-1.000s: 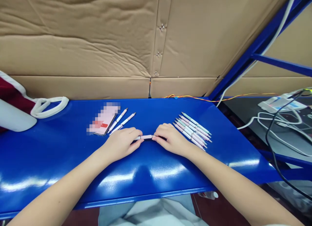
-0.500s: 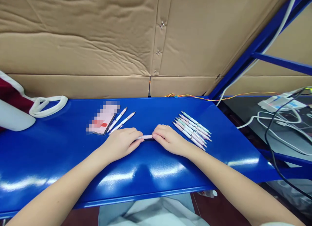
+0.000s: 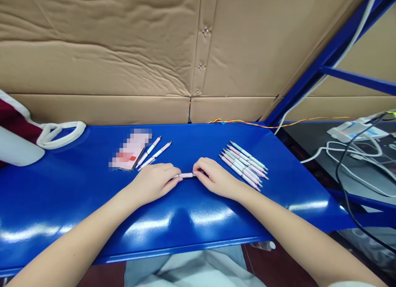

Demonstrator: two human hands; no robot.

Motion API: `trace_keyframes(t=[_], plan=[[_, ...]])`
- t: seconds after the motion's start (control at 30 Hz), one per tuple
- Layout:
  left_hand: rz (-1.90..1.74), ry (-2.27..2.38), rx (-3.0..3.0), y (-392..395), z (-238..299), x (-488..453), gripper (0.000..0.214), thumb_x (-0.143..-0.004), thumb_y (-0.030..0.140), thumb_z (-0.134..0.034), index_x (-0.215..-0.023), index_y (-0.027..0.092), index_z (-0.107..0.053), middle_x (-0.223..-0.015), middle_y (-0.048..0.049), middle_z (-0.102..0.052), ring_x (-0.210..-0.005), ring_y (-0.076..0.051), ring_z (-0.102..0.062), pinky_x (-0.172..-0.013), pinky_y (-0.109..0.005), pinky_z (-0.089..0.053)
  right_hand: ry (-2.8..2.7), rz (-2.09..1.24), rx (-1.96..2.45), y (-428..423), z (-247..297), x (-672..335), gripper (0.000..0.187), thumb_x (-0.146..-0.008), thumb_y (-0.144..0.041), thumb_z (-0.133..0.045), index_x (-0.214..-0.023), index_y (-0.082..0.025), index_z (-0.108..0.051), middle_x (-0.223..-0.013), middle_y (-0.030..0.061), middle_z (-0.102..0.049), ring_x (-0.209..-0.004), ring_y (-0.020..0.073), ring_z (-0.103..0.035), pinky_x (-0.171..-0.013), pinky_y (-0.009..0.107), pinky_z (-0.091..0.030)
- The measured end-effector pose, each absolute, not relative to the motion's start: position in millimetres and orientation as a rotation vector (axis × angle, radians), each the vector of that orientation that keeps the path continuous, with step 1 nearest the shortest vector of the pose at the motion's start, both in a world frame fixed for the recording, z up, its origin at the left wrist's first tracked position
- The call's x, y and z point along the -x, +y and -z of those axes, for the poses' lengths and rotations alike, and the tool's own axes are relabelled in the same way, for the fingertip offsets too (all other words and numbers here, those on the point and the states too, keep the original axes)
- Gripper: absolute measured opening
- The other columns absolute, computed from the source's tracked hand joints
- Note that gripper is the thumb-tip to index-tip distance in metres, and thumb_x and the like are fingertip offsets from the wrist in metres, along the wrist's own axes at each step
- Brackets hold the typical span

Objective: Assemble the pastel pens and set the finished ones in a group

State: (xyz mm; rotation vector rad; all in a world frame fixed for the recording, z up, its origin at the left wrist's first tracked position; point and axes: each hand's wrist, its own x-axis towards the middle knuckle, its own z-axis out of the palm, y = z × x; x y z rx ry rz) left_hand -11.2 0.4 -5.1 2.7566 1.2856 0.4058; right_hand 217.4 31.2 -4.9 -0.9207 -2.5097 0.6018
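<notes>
A pale pink and white pen (image 3: pixel 186 175) lies level between my hands, just above the blue table (image 3: pixel 198 221). My left hand (image 3: pixel 157 179) is closed around its left part, thumb and fingers pinching it. At the other end, the fingertips of my right hand (image 3: pixel 213 175) pinch the pen's tip. Past my left hand, two similar pens (image 3: pixel 157 153) lie beside a phone (image 3: pixel 133 149) that is partly pixelated. To the right of my right hand is a group of several pens (image 3: pixel 244 165) in pink, white and green, lying side by side at a slant.
A dark red and white cloth item with a white loop (image 3: pixel 62 134) sits at the far left. Tan padded board (image 3: pixel 123 52) stands behind the table. At the right are a blue metal frame (image 3: pixel 359 78), white cables (image 3: pixel 340 149) and a black cable (image 3: pixel 343 184).
My right fingers have shifted slightly toward the pen's tip, and more of the pen shows between the hands. My left hand stays in nearly the same place.
</notes>
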Motion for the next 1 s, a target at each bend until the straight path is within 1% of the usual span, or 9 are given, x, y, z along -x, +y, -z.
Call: trace_keyframes(t=[0.07,0.2,0.33,0.4,0.5,0.57,0.6,0.77,1.0], plan=[[-0.412,1.281,-2.76,0.5,5.4,11.2,0.025,-0.095,0.033,-0.04,-0.099,0.022,-0.062,-0.087,-0.0017,-0.066,-0.079,-0.015,-0.063,-0.071,-0.026,-0.045,-2.497,-0.607,0.927,30.7,4.1,-217.3,0.01,-0.091,-0.019,-0.047,-0.089,-0.017,-0.056,-0.088,0.0055,-0.061,-0.082,0.0172,-0.054,-0.078,0.032,-0.04],[-0.422,1.296,-2.757,0.6,4.9,11.2,0.024,-0.094,0.034,-0.041,-0.099,0.022,-0.062,-0.088,-0.002,-0.067,-0.081,-0.016,-0.063,-0.072,-0.026,-0.045,-2.573,-0.579,0.939,30.6,4.9,-217.9,0.018,-0.094,-0.023,-0.043,-0.087,-0.017,-0.059,-0.087,0.0059,-0.061,-0.082,0.0171,-0.054,-0.078,0.032,-0.039],[-0.411,1.304,-2.738,0.6,4.7,11.4,0.023,-0.094,0.032,-0.042,-0.1,0.022,-0.062,-0.088,-0.0018,-0.067,-0.08,-0.016,-0.063,-0.072,-0.026,-0.045,-2.525,-0.609,0.956,30.1,6.2,-218.3,0.005,-0.089,-0.02,-0.052,-0.089,-0.017,-0.057,-0.087,0.0035,-0.062,-0.082,0.0164,-0.054,-0.078,0.032,-0.038],[-0.404,1.308,-2.732,0.6,4.8,11.5,0.023,-0.094,0.032,-0.042,-0.101,0.022,-0.062,-0.088,-0.0016,-0.066,-0.079,-0.016,-0.063,-0.073,-0.026,-0.045,-2.489,-0.631,0.967,29.8,6.3,-218.2,0.009,-0.086,-0.021,-0.057,-0.094,-0.017,-0.056,-0.088,0.0031,-0.062,-0.082,0.0163,-0.054,-0.079,0.031,-0.038],[-0.416,1.301,-2.735,0.5,4.9,11.5,0.024,-0.095,0.033,-0.041,-0.099,0.022,-0.062,-0.088,-0.0012,-0.067,-0.08,-0.016,-0.063,-0.073,-0.027,-0.045,-2.527,-0.62,0.953,30.1,6.2,-218.0,0.012,-0.091,-0.025,-0.05,-0.097,-0.017,-0.058,-0.09,0.0043,-0.063,-0.084,0.0168,-0.055,-0.078,0.032,-0.037],[-0.418,1.3,-2.74,0.4,4.7,11.4,0.025,-0.095,0.034,-0.041,-0.099,0.022,-0.062,-0.088,-0.0011,-0.067,-0.081,-0.016,-0.063,-0.072,-0.027,-0.044,-2.574,-0.598,0.949,30.4,6.1,-217.9,0.019,-0.095,-0.023,-0.043,-0.091,-0.017,-0.06,-0.087,0.0048,-0.063,-0.082,0.0166,-0.054,-0.076,0.031,-0.037],[-0.413,1.303,-2.74,0.4,4.5,11.3,0.025,-0.095,0.034,-0.041,-0.099,0.022,-0.062,-0.088,-0.0012,-0.067,-0.081,-0.016,-0.063,-0.072,-0.026,-0.044,-2.579,-0.593,0.952,30.5,6.1,-217.9,0.019,-0.095,-0.022,-0.043,-0.088,-0.017,-0.06,-0.086,0.0047,-0.063,-0.081,0.0164,-0.054,-0.075,0.031,-0.036],[-0.372,1.32,-2.734,0.3,3.3,11.3,0.024,-0.094,0.032,-0.042,-0.1,0.022,-0.063,-0.088,-0.0018,-0.067,-0.08,-0.016,-0.063,-0.073,-0.026,-0.045,-2.494,-0.608,0.965,30.0,5.8,-218.5,0.002,-0.087,-0.017,-0.054,-0.088,-0.018,-0.055,-0.084,0.0022,-0.061,-0.078,0.0156,-0.053,-0.076,0.031,-0.037],[-0.378,1.327,-2.756,1.1,2.2,12.7,0.024,-0.093,0.033,-0.042,-0.097,0.022,-0.063,-0.086,-0.0019,-0.067,-0.079,-0.016,-0.063,-0.071,-0.026,-0.045,-2.522,-0.507,0.949,33.4,6.1,-222.8,0.005,-0.086,-0.017,-0.052,-0.088,-0.018,-0.057,-0.086,0.0038,-0.062,-0.081,0.017,-0.054,-0.076,0.03,-0.037]])
